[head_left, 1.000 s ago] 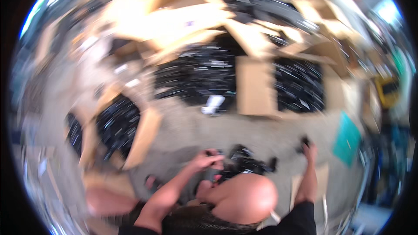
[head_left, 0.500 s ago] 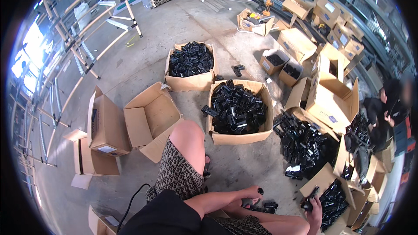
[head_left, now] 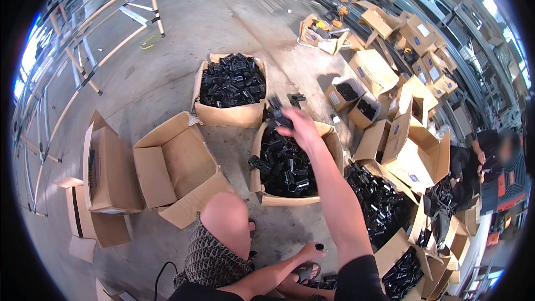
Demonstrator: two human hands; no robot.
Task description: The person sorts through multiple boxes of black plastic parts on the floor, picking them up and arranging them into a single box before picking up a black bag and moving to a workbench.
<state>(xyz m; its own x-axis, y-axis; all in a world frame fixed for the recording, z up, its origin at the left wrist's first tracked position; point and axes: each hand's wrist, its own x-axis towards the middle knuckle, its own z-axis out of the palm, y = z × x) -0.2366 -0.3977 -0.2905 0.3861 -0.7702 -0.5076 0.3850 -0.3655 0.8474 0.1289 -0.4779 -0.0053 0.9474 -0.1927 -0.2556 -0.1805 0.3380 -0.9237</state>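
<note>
My right hand (head_left: 299,129) is stretched out over an open cardboard box (head_left: 330,140) full of black plastic parts (head_left: 287,170). It grips a bunch of black parts (head_left: 277,112) above the box's far rim. My left hand (head_left: 307,254) lies low by my foot and a sandal (head_left: 304,272), next to some loose black parts (head_left: 326,284). A small black bit shows at its fingertips; whether it holds it is unclear. My bare knee (head_left: 225,217) is in front of the box.
A second box (head_left: 231,115) of black parts stands further off. An empty open carton (head_left: 178,164) and another carton (head_left: 108,167) are at left. A heap of black parts (head_left: 379,206) and many cartons lie right, where another person (head_left: 493,156) sits.
My head has turned and the view has sharpened. My right hand has risen from the loose parts by my feet to above the middle box, with black parts in it. The left hand stays low.
</note>
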